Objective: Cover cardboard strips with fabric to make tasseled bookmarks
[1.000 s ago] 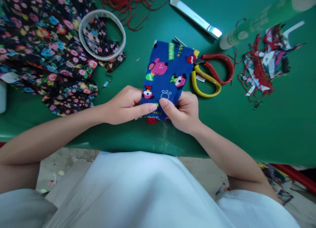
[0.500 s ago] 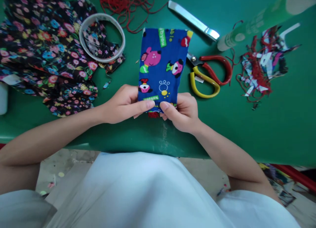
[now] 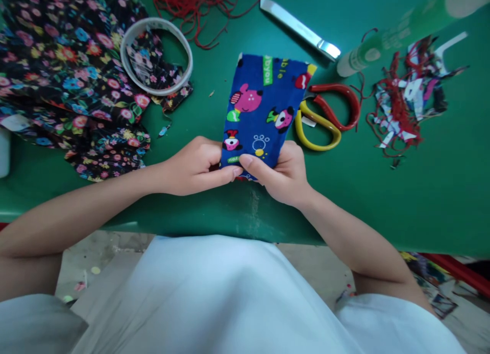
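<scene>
A blue cloth piece [image 3: 264, 106] printed with pink cartoon animals stands over the green table [image 3: 421, 190], its far end leaning right over the scissors. My left hand [image 3: 195, 166] pinches its near left corner between thumb and fingers. My right hand [image 3: 281, 171] grips the near right corner, the thumb lying across the cloth. The two thumbs almost touch at the lower edge, where a bit of red thread shows under the cloth.
Scissors [image 3: 325, 116] with red and yellow handles lie right of the cloth. Black floral fabric [image 3: 65, 73] fills the far left, with a tape roll [image 3: 156, 55] on it. Red thread [image 3: 191, 6], metal tweezers [image 3: 300, 29], a green tube [image 3: 401, 32] and cloth scraps [image 3: 406, 103] lie behind.
The cloth stood straight up half a second ago; now its top leans right again and sits lower. Both hands keep their grip on the near edge.
</scene>
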Motion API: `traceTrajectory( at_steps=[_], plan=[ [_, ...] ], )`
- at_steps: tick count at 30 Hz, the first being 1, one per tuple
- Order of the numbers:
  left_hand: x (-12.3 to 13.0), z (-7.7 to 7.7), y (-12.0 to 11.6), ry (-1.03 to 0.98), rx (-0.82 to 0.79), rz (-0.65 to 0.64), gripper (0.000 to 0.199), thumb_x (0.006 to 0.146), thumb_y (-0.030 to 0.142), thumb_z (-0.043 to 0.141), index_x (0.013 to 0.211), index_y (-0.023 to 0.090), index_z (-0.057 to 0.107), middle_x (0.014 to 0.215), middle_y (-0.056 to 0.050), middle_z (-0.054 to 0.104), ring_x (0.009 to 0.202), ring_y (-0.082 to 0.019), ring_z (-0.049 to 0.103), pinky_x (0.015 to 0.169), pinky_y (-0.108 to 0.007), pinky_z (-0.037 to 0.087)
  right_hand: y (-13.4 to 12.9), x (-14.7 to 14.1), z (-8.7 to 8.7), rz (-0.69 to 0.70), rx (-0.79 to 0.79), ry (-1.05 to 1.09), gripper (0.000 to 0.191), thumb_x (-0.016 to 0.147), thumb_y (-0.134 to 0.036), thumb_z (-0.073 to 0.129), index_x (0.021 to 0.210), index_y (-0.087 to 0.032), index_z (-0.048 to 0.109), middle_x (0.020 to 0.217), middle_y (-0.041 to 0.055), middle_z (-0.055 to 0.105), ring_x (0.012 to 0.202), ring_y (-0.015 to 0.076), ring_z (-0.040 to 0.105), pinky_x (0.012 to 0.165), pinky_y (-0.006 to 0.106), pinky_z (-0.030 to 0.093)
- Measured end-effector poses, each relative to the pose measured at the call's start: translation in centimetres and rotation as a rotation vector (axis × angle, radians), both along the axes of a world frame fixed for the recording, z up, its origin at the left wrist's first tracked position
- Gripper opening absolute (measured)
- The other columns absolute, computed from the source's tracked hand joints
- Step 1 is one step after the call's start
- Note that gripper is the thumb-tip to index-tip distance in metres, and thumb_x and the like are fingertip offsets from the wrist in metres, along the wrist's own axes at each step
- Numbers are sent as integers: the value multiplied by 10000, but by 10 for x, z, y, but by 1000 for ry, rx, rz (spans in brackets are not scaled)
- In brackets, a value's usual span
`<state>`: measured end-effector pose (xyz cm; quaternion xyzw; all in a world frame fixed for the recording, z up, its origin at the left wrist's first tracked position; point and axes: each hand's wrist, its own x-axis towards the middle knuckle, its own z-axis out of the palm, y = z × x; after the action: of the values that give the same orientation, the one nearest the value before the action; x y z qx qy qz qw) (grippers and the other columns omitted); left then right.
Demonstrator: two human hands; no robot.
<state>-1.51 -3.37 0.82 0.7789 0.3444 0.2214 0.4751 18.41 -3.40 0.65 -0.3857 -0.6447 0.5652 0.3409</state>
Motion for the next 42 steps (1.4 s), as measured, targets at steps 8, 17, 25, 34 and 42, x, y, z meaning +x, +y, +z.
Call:
traceTrajectory(
  at_steps=[8,17,25,34,42],
  plan=[
    [2,3,-1,-25,33,-41,318,920,294,523,625,180,551,564,17,579,518,-97,527,512,-236,351,0,0,-6,-7,21,87,426,910,-432,610,569,-177,601,516,-35,539,477,74,441,487,223,360],
    [2,3,1,-29,-58,-7,332,922,339,528,633,185,581,518,24,556,477,-88,497,474,-221,337,0,1,-4,-16,-93,42,486,923,-466,583,529,-189,518,490,-26,497,466,83,432,460,230,363],
    [1,5,1,-120,-171,47,355,933,411,552,657,189,583,476,40,538,448,-85,487,452,-211,350,5,1,-3,88,23,106,374,900,-386,646,605,-172,564,546,-32,569,497,74,493,492,214,386],
    [1,5,1,-165,-207,46,339,915,426,592,673,189,587,480,42,540,433,-82,465,442,-218,342,6,3,-5,57,76,36,385,890,-352,648,585,-177,490,511,-53,493,469,53,418,453,203,328],
    [2,1,-4,-135,-158,146,295,917,418,594,760,176,659,604,18,646,508,-87,541,490,-207,392,-3,-2,-12,-163,9,80,207,872,-406,693,954,-226,633,768,-23,617,626,111,552,574,251,512]
  ],
)
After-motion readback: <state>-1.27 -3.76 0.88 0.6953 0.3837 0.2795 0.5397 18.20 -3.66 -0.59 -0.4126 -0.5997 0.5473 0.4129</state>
